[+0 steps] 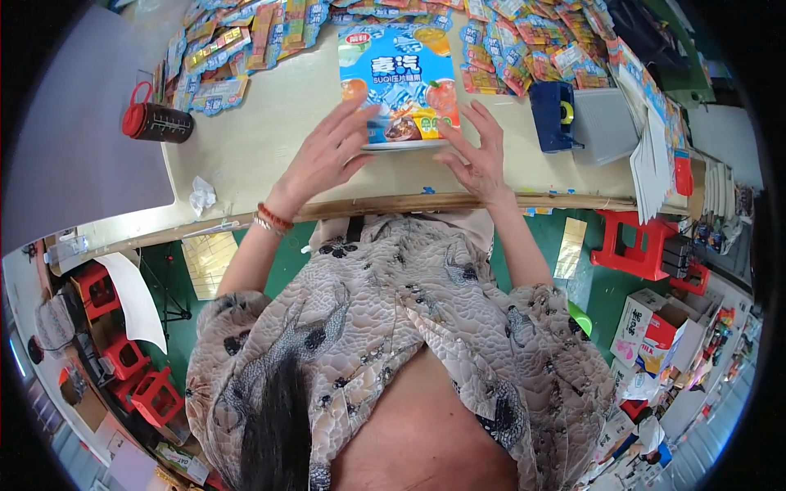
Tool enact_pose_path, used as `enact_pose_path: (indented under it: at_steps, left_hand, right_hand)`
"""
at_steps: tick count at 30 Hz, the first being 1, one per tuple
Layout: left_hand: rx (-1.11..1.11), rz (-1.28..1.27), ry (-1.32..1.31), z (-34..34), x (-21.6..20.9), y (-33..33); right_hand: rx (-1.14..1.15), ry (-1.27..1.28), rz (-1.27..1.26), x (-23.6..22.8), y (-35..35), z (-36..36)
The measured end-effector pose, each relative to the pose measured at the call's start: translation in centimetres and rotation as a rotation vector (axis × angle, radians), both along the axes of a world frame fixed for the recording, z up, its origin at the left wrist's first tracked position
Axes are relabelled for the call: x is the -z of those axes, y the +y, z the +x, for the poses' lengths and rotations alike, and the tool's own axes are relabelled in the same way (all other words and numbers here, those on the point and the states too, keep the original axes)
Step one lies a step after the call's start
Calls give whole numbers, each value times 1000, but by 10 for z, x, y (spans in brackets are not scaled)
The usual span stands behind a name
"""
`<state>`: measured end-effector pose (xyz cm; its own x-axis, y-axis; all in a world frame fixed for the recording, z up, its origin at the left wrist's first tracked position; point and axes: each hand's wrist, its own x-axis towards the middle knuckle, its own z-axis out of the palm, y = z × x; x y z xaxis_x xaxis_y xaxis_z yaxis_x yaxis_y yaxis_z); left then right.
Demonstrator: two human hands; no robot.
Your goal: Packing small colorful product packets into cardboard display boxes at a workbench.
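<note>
Wearing a beige top (377, 286) with dark prints, the person (393, 344) is right up at the near edge of a pale table (246, 155); 2 bracelets (274, 218) sit on the left wrist, 1 of them reddish; a crumpled white tissue (202, 196) lies off to the left, near that edge; the left hand (327, 153) is loosely open, fingers spread by the lower left corner of a blue printed pack (399, 86); the right hand (481, 157) is kinda half-curled, thumb and fingers apart, at the lower right corner; honestly can't tell if either hand is actually touching it; the pack lies flat mid-table, between and just beyond the hands; a dark bottle (168, 123) with a red lid (133, 120) is over on the left, a blue tape dispenser (548, 123) on the right, a greyish flat piece (604, 123) just beside it; way at the back, a big messy spread of colourful packets (262, 34) runs along the far side.
</note>
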<state>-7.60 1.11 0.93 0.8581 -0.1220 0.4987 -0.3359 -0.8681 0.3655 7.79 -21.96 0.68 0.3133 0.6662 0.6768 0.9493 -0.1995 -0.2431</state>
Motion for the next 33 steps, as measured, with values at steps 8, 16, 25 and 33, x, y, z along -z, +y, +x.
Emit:
enact_pose_path:
  at_steps: [8, 16, 25, 33]
  left_hand:
    - [76, 32, 69, 19, 10, 16]
    - [99, 101, 85, 23, 12, 26]
    - [49, 299, 67, 30, 12, 33]
    - [-224, 117, -142, 30, 21, 32]
  right_hand:
    - [-291, 221, 71, 23, 16, 25]
    - [-244, 192, 121, 34, 26, 24]
    - [-230, 175, 155, 40, 40, 28]
    - [-12, 656, 615, 31, 45, 14]
